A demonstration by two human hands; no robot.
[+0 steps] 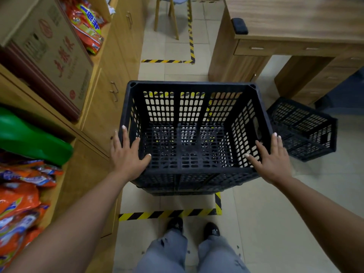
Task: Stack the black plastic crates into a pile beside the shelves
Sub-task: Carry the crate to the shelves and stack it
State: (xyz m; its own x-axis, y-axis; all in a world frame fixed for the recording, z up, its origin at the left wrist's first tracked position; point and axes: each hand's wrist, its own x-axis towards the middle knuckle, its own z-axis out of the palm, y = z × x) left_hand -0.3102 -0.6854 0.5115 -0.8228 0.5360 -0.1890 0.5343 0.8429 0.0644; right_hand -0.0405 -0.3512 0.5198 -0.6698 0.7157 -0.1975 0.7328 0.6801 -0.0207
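Standing on the tiled floor point(266, 213) beside the wooden shelves point(110, 107), the top black crate point(189, 123) sits upright on another crate under it, inside a rectangle of yellow-black tape point(169, 213). The left hand point(129, 154) lies on the near left corner of its rim, fingers spread flat, thumb inside the wall; it is released, not closing around anything. The right hand point(272, 156) rests in the same way on the near right corner, also flat and loose. A second crate point(303, 129) lies tilted on the floor to the right, near the wooden surface point(295, 20). The cardboard box point(57, 56) on the shelves carries red Chinese characters, which I cannot read clearly. The orange packets point(86, 24) have blue writing, also too blurred.
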